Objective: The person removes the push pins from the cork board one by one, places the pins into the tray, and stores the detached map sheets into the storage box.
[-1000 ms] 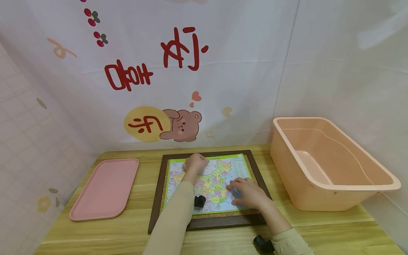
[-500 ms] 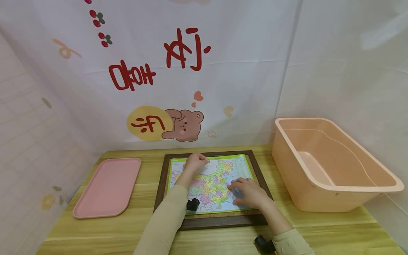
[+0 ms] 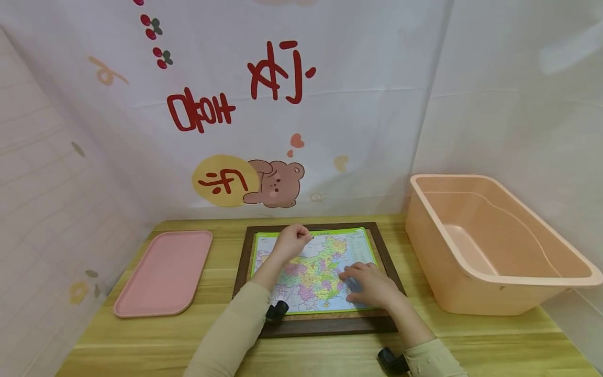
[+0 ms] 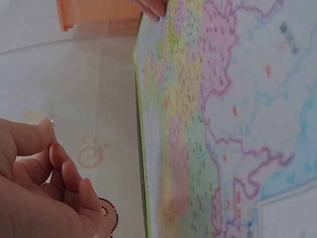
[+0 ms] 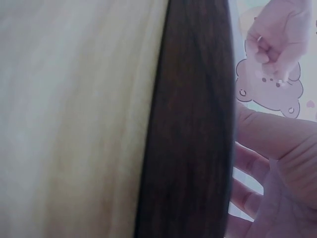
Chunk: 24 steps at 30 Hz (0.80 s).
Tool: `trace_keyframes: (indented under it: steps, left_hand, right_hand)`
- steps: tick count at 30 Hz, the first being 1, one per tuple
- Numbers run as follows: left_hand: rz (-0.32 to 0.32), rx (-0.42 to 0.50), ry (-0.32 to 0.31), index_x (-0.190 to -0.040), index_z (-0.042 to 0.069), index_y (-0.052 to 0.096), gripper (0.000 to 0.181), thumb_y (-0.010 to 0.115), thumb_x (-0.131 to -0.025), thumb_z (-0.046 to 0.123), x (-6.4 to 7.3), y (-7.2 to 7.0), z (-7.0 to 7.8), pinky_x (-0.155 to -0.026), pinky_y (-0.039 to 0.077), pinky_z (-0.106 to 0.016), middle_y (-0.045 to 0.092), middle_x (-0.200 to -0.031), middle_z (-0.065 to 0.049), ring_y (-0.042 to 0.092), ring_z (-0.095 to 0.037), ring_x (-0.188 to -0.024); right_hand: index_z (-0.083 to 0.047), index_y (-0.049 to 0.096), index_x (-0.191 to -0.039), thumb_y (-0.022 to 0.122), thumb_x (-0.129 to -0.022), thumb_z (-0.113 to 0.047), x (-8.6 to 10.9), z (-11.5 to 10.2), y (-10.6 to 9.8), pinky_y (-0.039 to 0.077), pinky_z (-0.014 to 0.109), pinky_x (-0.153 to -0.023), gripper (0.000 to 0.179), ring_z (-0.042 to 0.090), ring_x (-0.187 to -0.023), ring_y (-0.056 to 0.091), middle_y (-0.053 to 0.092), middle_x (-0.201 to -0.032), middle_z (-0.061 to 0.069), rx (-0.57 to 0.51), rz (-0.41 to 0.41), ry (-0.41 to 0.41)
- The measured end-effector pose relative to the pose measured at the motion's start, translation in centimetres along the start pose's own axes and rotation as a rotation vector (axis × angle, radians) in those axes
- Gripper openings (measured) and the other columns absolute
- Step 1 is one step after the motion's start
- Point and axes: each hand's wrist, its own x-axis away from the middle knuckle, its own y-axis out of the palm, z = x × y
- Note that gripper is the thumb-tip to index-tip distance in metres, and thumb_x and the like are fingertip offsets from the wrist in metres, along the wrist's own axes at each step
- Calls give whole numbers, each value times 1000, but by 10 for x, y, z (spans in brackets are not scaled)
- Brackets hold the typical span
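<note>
A colourful map sheet (image 3: 306,269) with a green border lies on a cork board (image 3: 339,315) that has a dark wooden frame (image 3: 330,327). Over the map's top edge, my left hand (image 3: 293,243) pinches a tiny, clear, shiny pushpin (image 4: 52,119) between thumb and forefinger; it is small and partly hidden by the fingertips. On the right side of the map, my right hand (image 3: 372,285) rests with its fingers spread. In the right wrist view, the dark frame covers part of the right fingers (image 5: 247,161).
To the left lies a pink tray (image 3: 165,275) on the wooden table (image 3: 141,345). A deep peach-coloured tub (image 3: 447,272) stands at the right, close to the board. Behind everything hangs a printed white cloth (image 3: 367,131).
My left hand has turned and shifted slightly at the map's top edge, and its forearm has swung left. The right hand stays in place on the map. The head view has shifted slightly.
</note>
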Motion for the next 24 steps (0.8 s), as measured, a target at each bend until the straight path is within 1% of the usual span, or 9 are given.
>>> trace_keyframes:
  steps: [4,8,11,18,24]
  left_hand:
    - [0,-28,79,-94,9,64,8,62,-99,14,9,-4,6,-69,45,-35,59,-88,-3,50,-20,-76]
    - [3,-28,143,-93,9,64,8,63,-98,14,19,-7,10,-70,44,-34,58,-87,-2,49,-19,-75]
    - [16,-28,176,-92,9,65,7,63,-98,13,25,-9,13,-72,44,-35,58,-87,-2,49,-20,-76]
    - [66,-83,270,-91,10,66,8,64,-98,11,39,-14,15,-78,47,-37,58,-92,-1,52,-18,-84]
    - [100,-100,329,-89,9,66,8,65,-97,9,50,-24,13,-77,46,-38,57,-90,-1,52,-19,-83]
  right_hand:
    - [-20,70,-122,86,-78,-25,0,-1,-1,49,59,-87,47,37,-119,51,58,-134,8,1,-1,4]
    - [-18,71,-121,86,-78,-24,0,-2,-1,48,59,-90,46,38,-119,51,58,-134,9,9,4,-8]
    - [-17,71,-120,86,-78,-23,1,-3,-2,48,59,-90,45,39,-119,51,58,-133,10,13,9,-17]
    - [-17,70,-121,85,-78,-23,2,-2,-2,48,59,-89,46,40,-119,50,58,-134,11,15,7,-15]
    - [-18,70,-121,85,-78,-23,2,-1,-1,49,60,-87,45,40,-119,51,58,-134,10,12,12,-24]
